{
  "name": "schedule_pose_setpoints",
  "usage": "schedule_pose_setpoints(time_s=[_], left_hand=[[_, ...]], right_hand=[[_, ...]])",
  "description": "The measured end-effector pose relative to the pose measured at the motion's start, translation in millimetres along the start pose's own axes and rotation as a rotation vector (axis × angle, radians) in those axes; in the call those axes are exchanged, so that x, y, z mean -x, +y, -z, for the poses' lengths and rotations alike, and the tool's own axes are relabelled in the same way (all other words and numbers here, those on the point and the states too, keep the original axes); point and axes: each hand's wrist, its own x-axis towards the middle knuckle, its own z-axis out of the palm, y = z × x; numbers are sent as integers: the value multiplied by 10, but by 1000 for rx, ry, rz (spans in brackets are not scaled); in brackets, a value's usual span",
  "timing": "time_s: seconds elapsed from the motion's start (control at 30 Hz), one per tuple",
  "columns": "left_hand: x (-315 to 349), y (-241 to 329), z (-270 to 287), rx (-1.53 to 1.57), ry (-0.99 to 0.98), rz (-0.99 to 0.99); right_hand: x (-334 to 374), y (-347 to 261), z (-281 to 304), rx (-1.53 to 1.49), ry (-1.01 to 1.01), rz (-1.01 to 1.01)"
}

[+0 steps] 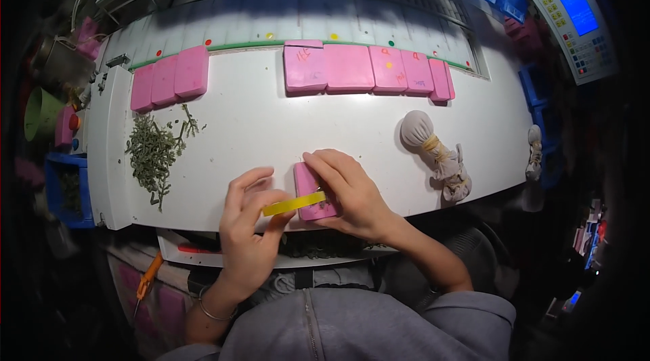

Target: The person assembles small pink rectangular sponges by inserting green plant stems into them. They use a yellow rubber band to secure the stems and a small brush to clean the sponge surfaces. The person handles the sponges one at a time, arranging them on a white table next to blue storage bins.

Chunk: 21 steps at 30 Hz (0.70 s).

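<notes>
My right hand (352, 192) grips a pink block (306, 178) at the near edge of the white table, its fingers wrapped over the block's right side. The block's near face shows small dark marks or gaps. In the fingers of my left hand (247, 225) is a flat, bright yellow strip-like tool (291, 204), pinched at its left end. Its right end lies over the block; whether it touches cannot be made out. Left of my hands lies a pile of small grey-green branching pieces (152, 151).
Pink blocks (349, 68) stand in rows along the table's far side. A tied cloth pouch (416, 129) lies to the right. Blue bins (68, 188) flank the table. An orange-handled tool (149, 276) hangs below left, near an open drawer (271, 261). A control panel (575, 15) stands far right.
</notes>
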Motion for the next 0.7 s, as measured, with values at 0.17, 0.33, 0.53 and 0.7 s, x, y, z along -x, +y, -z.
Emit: schedule_pose_setpoints(time_s=[0.17,0.33,0.53,0.7], left_hand=[[131,-142,114,19,1,162],[154,-94,138,94,-35,254],[193,-126,100,187,-24,256],[201,-152,112,190,-80,169]], right_hand=[[58,14,16,-157,78,-62],[87,-62,32,-266,130,-26],[140,-114,20,-390,132,-43],[160,-150,-82,-553,169,-65]])
